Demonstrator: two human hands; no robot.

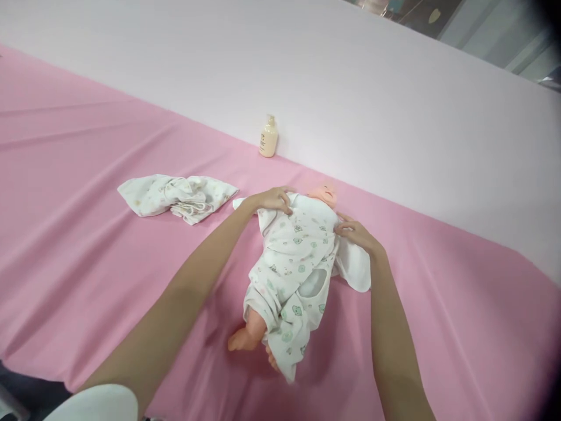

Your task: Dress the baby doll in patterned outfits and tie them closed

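Observation:
A baby doll (pixel 255 328) lies on its back on the pink cloth, head toward the wall, bare feet toward me. White printed clothing (pixel 298 240) covers its body and part of its legs. At the shoulder on the left of the view, my left hand (pixel 276 200) pinches the garment's upper edge with bent fingers. My right hand (pixel 354 230) is at the opposite shoulder, its fingers closed on the fabric edge near the doll's chin. A white sleeve (pixel 354 266) spreads out below my right hand. The doll's face shows only in part above the collar.
A crumpled white printed cloth (pixel 175 196) lies to the left of the doll. Behind the doll, a cream pump bottle (pixel 269 138) stands against the white wall (pixel 350 105). The pink cloth (pixel 109 251) has folds and a front edge at lower left.

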